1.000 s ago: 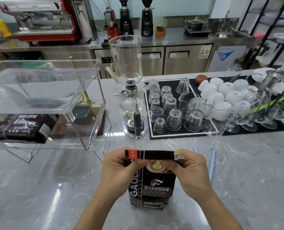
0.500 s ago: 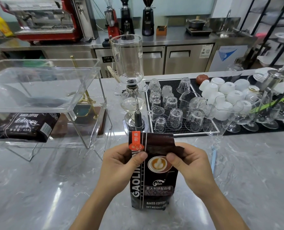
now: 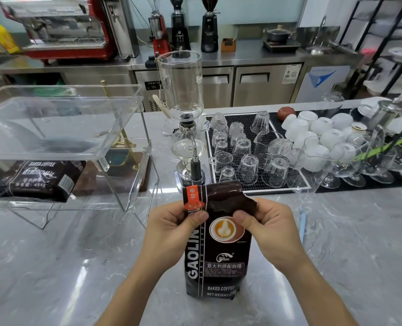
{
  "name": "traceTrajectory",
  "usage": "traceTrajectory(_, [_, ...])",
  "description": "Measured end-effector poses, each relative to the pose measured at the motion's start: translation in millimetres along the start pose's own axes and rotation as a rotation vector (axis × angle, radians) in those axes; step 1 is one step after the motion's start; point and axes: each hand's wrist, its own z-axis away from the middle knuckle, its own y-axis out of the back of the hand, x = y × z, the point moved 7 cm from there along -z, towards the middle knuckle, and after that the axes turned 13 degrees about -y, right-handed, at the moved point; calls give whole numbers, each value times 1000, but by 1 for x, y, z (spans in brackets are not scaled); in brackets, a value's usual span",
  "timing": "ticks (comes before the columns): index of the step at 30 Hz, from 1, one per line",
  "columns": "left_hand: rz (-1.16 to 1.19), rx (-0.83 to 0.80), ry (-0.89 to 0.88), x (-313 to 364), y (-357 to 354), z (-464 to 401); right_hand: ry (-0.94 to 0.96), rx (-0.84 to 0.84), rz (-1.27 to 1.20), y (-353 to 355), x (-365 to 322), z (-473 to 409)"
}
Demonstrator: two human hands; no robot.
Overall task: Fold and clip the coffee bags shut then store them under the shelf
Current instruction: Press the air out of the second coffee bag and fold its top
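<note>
Standing unrolled now — coffee bag [image 3: 218,245] top, formerly folded.

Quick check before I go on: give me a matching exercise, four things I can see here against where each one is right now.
Things:
1. coffee bag
2. second coffee bag
3. siphon brewer
4. upturned glasses

Places:
A. on the black mat
B. lying under the clear shelf
C. upright, top held by left hand and right hand
D. standing behind the held bag

Pairs: 1-C, 2-B, 3-D, 4-A
</note>
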Motion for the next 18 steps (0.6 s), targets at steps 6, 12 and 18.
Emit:
traceTrajectory(6, [10, -91, 24, -3, 2, -4, -25, -173, -70, 0, -3, -1])
traceTrajectory(12, [58, -111, 62, -2, 5, -2, -18, -154, -55, 6, -2, 0])
traceTrajectory(18, [78, -111, 105, -5, 9, 1, 21, -173, -39, 5, -6, 3])
